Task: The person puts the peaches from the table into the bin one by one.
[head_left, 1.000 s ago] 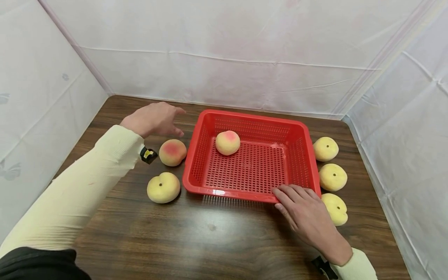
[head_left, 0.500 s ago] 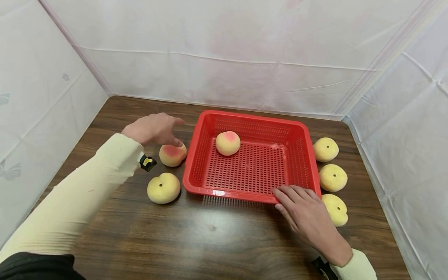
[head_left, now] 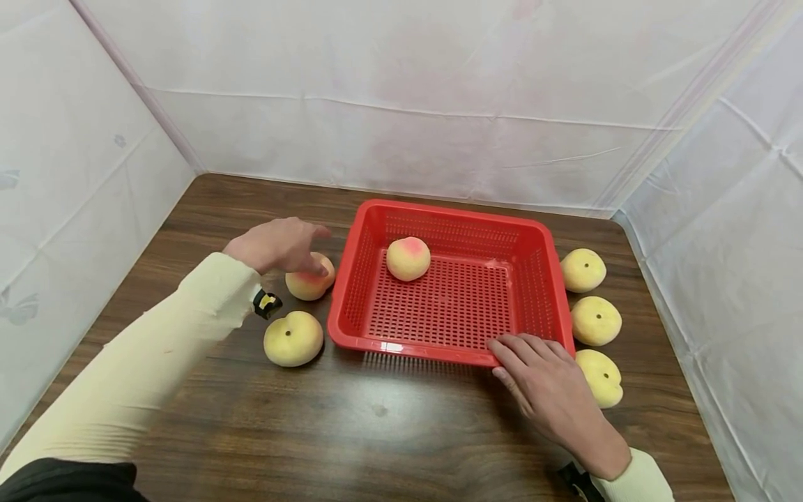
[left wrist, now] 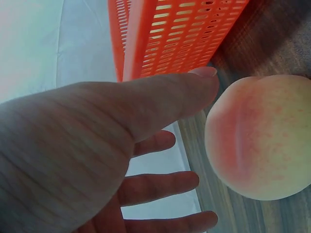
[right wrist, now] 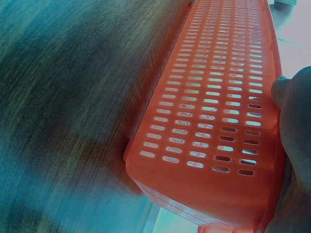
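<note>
My left hand (head_left: 279, 244) is over a pink-blushed peach (head_left: 311, 277) just left of the red plastic basket (head_left: 439, 354). In the left wrist view its thumb (left wrist: 170, 94) and fingers are spread, with a gap between the thumb and the peach (left wrist: 265, 138). My right hand (head_left: 546, 383) holds the basket's near right rim, fingers over the top and thumb on the outer side; the right wrist view shows the thumb (right wrist: 281, 90) against the rim. One blushed peach (head_left: 408, 259) sits inside the basket, toward its left. A yellow peach (head_left: 293, 339) lies nearer me on the left.
Three yellow peaches stand in a row along the basket's right side: a far one (head_left: 583, 270), a middle one (head_left: 597, 321) and a near one (head_left: 600, 378), partly behind my right hand. White sheeting (head_left: 401, 104) walls the brown wooden table (head_left: 376, 432) at the back and sides.
My left hand has come down and toward me, from beyond the blushed peach to over it, covering part of it. The right hand and the basket have stayed in place.
</note>
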A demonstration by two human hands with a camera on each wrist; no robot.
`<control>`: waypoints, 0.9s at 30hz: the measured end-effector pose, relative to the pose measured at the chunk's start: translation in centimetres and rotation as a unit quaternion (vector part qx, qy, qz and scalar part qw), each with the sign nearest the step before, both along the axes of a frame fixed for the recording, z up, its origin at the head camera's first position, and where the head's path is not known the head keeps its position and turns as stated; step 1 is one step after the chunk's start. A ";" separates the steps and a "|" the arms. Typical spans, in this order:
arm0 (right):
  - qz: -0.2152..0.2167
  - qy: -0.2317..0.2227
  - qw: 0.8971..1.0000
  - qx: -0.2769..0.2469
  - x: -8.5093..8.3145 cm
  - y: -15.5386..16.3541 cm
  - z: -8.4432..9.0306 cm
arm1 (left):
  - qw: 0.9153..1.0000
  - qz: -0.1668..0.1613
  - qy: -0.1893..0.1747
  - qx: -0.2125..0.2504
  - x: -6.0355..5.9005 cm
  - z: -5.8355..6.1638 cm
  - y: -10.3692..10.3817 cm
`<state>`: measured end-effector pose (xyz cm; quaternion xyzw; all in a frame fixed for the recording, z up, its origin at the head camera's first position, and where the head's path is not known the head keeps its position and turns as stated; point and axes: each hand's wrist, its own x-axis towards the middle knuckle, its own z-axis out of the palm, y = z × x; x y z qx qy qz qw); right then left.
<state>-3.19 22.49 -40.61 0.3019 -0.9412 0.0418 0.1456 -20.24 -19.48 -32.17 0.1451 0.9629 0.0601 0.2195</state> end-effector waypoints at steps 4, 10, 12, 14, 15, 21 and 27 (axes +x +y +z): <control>0.001 0.003 1.000 -0.001 0.0 0.0 0.0 | 1.000 -0.001 -0.002 0.000 0.1 -0.4 -0.1; 0.002 0.004 1.000 0.000 0.0 0.0 0.0 | 1.000 -0.002 -0.012 -0.002 0.3 -0.7 -0.2; 0.002 0.003 1.000 -0.001 0.0 0.0 0.0 | 1.000 -0.005 -0.016 -0.002 0.4 -0.8 -0.2; 0.002 0.003 1.000 -0.001 0.0 0.0 0.0 | 1.000 -0.009 -0.019 -0.003 0.3 -1.0 -0.2; 0.002 0.003 1.000 -0.001 0.0 0.0 0.0 | 1.000 -0.009 -0.020 -0.004 0.3 -1.1 -0.1; 0.002 0.003 1.000 -0.002 0.0 0.0 0.0 | 1.000 -0.012 -0.016 -0.008 0.3 -1.7 0.0; -0.001 0.000 1.000 0.000 0.0 0.0 0.0 | 1.000 -0.009 -0.018 -0.012 0.4 -2.3 0.1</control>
